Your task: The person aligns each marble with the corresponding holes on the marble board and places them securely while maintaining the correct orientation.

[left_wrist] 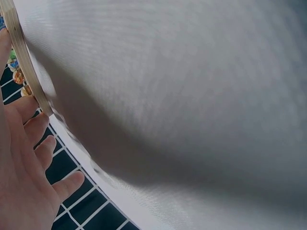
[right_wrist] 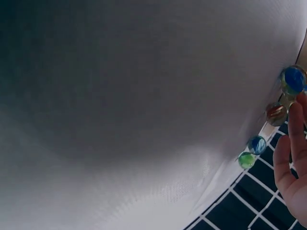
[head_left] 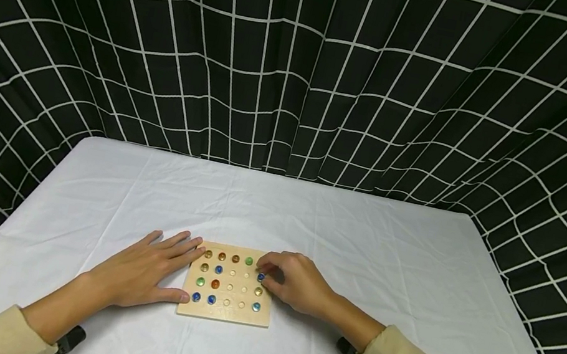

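A square-cornered wooden board [head_left: 231,314] lies on the cloth, with glass marbles sitting in rows of round hollows. My left hand [head_left: 147,270] is spread flat, its fingertips and thumb resting on the board's left edge. At the right edge, my right hand [head_left: 299,284] pinches a blue marble [head_left: 261,277] between thumb and index finger, in the second row from the back. Its curled fingers cover the board's back right corner in the head view. Seen from the right wrist, a green marble [right_wrist: 246,160] and a large blue one [right_wrist: 293,80] line that edge near the fingers [right_wrist: 296,124].
A white cloth [head_left: 363,242] covers the table. Bare hollows [head_left: 230,287] show in the board's middle columns. Marbles of amber, green, red and blue fill the back row and left columns. Black curtains [head_left: 290,77] with white grid lines hang behind and at both sides.
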The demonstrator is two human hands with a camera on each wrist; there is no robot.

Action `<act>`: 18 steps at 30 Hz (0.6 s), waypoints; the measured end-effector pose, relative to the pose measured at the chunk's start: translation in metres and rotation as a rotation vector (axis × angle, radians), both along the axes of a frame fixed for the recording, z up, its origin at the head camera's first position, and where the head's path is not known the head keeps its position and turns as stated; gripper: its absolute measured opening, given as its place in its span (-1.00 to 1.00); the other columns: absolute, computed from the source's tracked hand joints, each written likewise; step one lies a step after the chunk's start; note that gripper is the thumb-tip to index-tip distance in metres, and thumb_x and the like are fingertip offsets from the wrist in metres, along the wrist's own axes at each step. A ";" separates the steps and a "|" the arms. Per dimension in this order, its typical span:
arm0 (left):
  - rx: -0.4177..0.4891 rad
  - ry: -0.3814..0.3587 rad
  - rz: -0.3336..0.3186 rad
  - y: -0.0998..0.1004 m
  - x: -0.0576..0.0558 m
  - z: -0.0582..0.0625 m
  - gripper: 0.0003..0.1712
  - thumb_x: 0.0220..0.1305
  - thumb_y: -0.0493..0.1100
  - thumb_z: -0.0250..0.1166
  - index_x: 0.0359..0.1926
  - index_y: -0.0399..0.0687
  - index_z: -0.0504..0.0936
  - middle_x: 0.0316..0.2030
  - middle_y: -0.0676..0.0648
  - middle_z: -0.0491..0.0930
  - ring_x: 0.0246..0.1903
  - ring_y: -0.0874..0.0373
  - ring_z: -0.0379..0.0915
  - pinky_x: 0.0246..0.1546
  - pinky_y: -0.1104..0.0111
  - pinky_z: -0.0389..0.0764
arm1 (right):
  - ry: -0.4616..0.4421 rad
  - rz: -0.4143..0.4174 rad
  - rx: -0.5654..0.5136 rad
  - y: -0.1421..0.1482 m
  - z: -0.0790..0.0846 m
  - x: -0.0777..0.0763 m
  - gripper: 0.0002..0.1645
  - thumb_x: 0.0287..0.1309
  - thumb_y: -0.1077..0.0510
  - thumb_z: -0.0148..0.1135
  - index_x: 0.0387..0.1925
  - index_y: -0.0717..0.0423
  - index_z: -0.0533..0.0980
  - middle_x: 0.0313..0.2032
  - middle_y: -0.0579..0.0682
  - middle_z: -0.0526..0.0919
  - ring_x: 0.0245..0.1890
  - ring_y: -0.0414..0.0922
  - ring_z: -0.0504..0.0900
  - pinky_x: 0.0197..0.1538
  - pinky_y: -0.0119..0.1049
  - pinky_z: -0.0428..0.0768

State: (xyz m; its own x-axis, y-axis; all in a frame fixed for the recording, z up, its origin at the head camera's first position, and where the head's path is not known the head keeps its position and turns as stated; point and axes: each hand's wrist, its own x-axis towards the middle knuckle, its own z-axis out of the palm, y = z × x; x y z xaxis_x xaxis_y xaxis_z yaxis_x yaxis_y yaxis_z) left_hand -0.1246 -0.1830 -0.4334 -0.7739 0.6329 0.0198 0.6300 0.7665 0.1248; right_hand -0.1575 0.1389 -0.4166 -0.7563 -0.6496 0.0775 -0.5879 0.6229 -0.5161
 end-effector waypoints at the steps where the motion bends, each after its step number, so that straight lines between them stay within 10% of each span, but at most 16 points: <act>1: 0.000 0.000 -0.001 0.000 0.000 0.000 -0.02 0.30 0.55 -0.08 0.52 0.06 0.23 0.49 -0.05 0.19 0.48 -0.06 0.05 0.34 -0.20 0.16 | 0.002 0.001 0.004 -0.001 0.000 0.000 -0.73 0.14 0.26 0.41 -0.10 0.06 0.65 -0.20 -0.15 0.74 -0.20 -0.30 0.66 -0.05 -0.29 0.61; 18: 0.008 0.019 -0.002 -0.001 0.000 -0.001 -0.02 0.29 0.55 -0.04 0.51 0.06 0.24 0.48 -0.05 0.20 0.47 -0.06 0.07 0.33 -0.21 0.18 | 0.002 -0.081 -0.084 0.027 0.010 -0.014 -0.67 0.11 0.32 0.42 -0.05 0.13 0.64 -0.21 -0.13 0.74 -0.21 -0.19 0.65 -0.01 -0.15 0.62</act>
